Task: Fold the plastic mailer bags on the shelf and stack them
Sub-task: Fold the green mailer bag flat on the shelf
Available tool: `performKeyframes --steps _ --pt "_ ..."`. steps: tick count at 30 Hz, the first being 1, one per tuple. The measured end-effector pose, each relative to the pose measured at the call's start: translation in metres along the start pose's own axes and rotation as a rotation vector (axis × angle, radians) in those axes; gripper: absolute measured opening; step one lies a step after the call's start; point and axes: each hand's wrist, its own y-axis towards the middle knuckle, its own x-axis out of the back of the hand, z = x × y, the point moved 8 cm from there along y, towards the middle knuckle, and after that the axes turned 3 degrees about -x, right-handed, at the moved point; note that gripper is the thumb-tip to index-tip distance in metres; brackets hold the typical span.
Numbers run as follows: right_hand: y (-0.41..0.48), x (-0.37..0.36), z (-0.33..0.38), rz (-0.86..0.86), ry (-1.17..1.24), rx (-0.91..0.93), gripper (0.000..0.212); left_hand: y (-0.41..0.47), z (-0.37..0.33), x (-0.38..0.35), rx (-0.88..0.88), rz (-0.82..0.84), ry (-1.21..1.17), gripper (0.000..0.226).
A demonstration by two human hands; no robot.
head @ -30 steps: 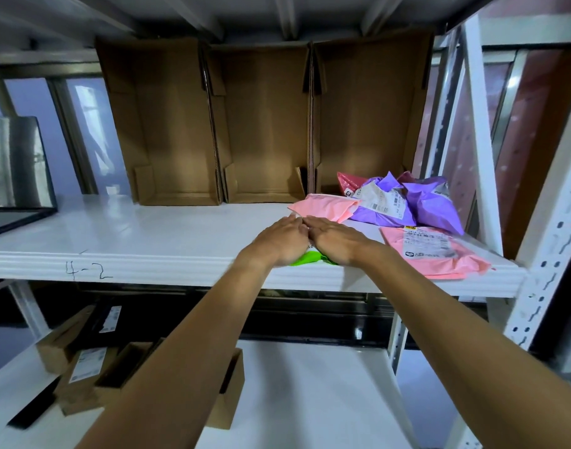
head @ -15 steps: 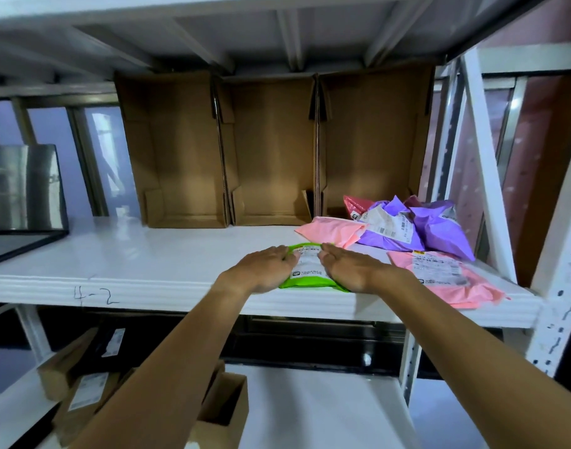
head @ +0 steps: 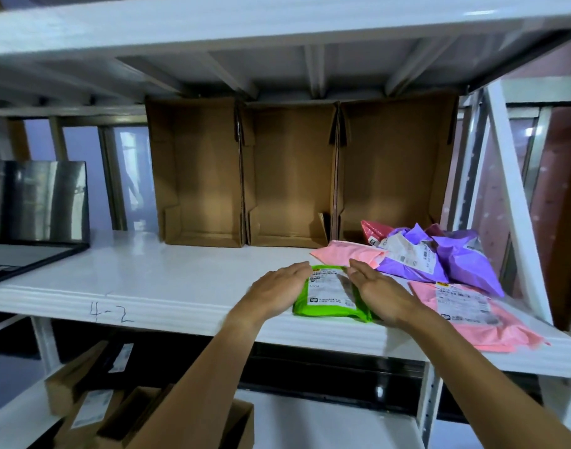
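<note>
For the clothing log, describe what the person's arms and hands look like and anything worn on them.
The left arm and right arm are bare as far as the frame shows, with no sleeve reaching either forearm. The left hand and right hand wear no gloves. No watch, bracelet or ring shows on the wrists or the visible fingers.

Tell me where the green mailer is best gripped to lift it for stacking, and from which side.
Probably its two long side edges, from left and right at once. The green mailer lies flat, label up, near the front lip of the shelf, with the left hand and right hand flat against those sides. A pink mailer crowds its far end.
</note>
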Motion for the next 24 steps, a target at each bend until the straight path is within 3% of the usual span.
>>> performKeyframes --steps 2,6,14,16,20,24 --pt "-0.005 0.004 0.004 -0.070 -0.042 0.082 0.048 0.000 0.001 -0.004 -0.011 -0.017 -0.003 0.058" --pt "-0.012 -0.001 0.023 -0.104 -0.188 0.303 0.061 -0.004 -0.012 -0.008 -0.150 -0.049 0.118 0.053" --pt "-0.002 -0.001 0.036 -0.056 -0.296 0.157 0.029 -0.002 -0.007 -0.007 -0.111 -0.037 0.135 0.045" --pt "0.004 0.003 0.045 -0.138 -0.348 0.153 0.035 -0.003 -0.008 -0.004 -0.089 -0.036 0.137 0.048" --pt "0.002 0.003 0.054 -0.463 -0.508 0.138 0.044 -0.003 -0.010 -0.003 -0.082 -0.044 0.137 0.047" --pt "-0.003 -0.001 0.054 -0.461 -0.476 0.192 0.032 -0.003 -0.011 -0.004 -0.095 -0.048 0.143 0.045"
